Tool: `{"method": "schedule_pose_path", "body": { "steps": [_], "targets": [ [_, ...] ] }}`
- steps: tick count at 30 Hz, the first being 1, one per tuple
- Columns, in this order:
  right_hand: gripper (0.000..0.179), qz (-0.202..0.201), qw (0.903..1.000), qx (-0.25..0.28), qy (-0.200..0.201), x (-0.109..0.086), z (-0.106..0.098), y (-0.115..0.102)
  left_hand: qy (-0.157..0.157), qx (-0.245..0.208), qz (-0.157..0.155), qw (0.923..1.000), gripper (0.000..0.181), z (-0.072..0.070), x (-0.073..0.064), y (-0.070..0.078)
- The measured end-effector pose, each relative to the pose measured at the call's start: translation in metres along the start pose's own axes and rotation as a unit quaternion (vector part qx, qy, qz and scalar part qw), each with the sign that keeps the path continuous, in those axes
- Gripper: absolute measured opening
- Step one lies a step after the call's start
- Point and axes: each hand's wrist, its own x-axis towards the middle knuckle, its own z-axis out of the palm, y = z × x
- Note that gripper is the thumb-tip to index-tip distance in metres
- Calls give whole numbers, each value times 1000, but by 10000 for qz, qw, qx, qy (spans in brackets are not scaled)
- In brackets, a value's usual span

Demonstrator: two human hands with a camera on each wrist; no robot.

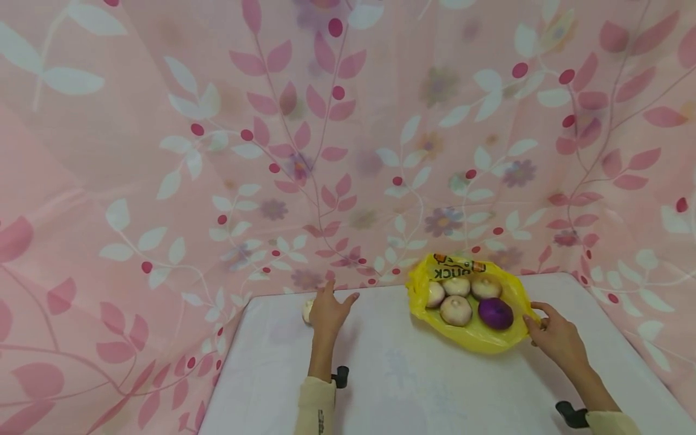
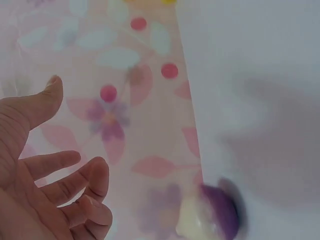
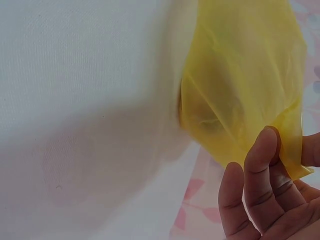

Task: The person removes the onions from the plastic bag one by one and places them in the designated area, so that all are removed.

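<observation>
My left hand (image 1: 328, 310) is over the far left part of the table, fingers spread and loosely bent, holding nothing. Beside and partly behind it lies a pale turnip (image 1: 307, 312); the left wrist view shows this turnip (image 2: 220, 212) as white and purple, apart from the fingers. On the right, my right hand (image 1: 560, 338) pinches the edge of a yellow plastic bag (image 1: 481, 343) between thumb and fingers. Inside the open bag sit several whitish turnips (image 1: 456, 310) and one deep purple round one (image 1: 495, 313). The right wrist view shows the gripped bag edge (image 3: 295, 150).
A white-covered table (image 1: 402, 374) lies under everything. Pink cloth (image 1: 359, 151) with leaves and flowers hangs behind its far edge and along the sides. Each wrist wears a small black camera mount (image 1: 341, 377).
</observation>
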Motion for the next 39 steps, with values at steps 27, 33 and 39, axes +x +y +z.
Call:
{"method": "schedule_pose_path", "body": {
  "steps": [27,33,39],
  "targets": [
    [55,38,10000,78,4,1,0,-3,-938,-200,1176,9884,65,78,-35,111],
    [54,9,9999,108,48,-1,2,-2,-1275,-24,1212,9844,67,97,-41,126],
    [53,-54,9997,114,187,-4,3,-2,-1246,14,1651,9784,51,116,-48,132]
  ]
}}
